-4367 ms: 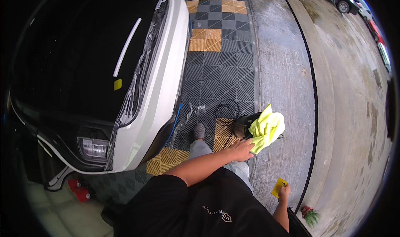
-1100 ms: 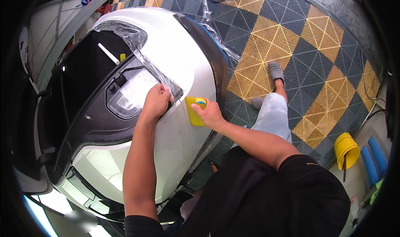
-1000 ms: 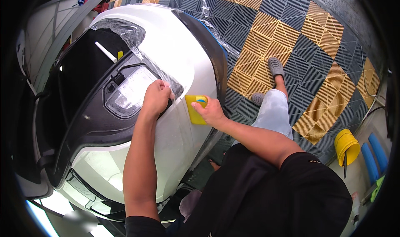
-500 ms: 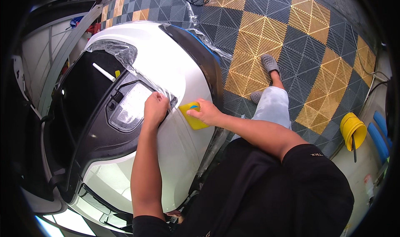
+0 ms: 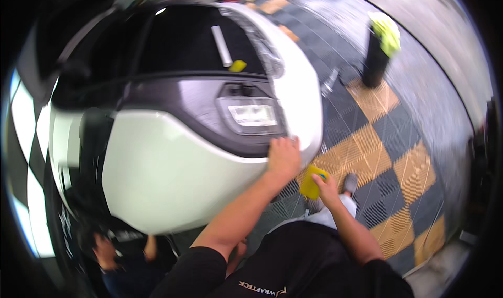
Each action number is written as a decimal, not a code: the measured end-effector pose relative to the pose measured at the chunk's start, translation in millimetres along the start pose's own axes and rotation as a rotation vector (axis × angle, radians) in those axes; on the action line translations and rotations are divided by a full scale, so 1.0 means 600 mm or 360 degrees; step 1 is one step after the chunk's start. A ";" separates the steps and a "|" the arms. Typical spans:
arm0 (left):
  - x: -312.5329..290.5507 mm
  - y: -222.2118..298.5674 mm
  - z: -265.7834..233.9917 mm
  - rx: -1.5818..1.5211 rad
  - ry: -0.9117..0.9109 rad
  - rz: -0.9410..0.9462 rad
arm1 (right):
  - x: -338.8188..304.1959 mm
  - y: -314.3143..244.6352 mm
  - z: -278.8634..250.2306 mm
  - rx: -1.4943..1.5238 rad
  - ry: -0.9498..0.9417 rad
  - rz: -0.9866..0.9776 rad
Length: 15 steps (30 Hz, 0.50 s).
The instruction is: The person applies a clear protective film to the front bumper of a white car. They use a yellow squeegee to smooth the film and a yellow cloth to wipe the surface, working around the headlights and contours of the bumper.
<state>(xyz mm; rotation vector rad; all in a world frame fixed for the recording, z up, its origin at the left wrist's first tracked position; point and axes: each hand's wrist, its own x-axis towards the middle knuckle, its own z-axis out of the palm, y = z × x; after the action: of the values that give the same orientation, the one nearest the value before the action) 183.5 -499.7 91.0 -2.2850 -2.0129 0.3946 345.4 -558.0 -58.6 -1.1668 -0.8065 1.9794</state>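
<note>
Right hand (image 5: pixel 326 190): grip clamped on yellow scraper (image 5: pixel 310 185), just beside white car's (image 5: pixel 167 172) rounded edge, above tiled floor (image 5: pixel 376 156). Tiles spread right and ahead, toward black container (image 5: pixel 374 65). Left hand (image 5: pixel 284 159) at car's edge; fingertips blurred, no telling whether grip together or apart. Co-worker (image 5: pixel 126 279) dim, cut off lower left.

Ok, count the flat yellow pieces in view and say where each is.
2. One flat yellow piece is in the right hand; the other lies on the dark glass, beside the white strip's lower end. Others may be hidden.
</note>
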 end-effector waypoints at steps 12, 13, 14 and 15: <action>-0.228 0.092 0.098 -0.0757 0.0903 -0.0826 | -0.023 -0.230 -0.075 -0.0695 -0.0266 0.0183; -0.215 0.097 0.083 -0.0803 0.0882 -0.0883 | -0.009 -0.245 -0.024 -0.0773 -0.0260 0.0148; -0.203 0.100 0.072 -0.0846 0.0863 -0.0945 | 0.007 -0.260 0.017 -0.0851 -0.0263 0.0110; -0.195 0.104 0.068 -0.0881 0.0865 -0.1007 | 0.026 -0.279 0.043 -0.0976 -0.0506 0.0082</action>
<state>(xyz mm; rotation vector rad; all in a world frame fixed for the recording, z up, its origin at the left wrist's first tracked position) 221.6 -627.9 54.7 -1.5187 -2.5227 -0.8124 357.9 -454.9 75.9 -1.2131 -1.6457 2.0506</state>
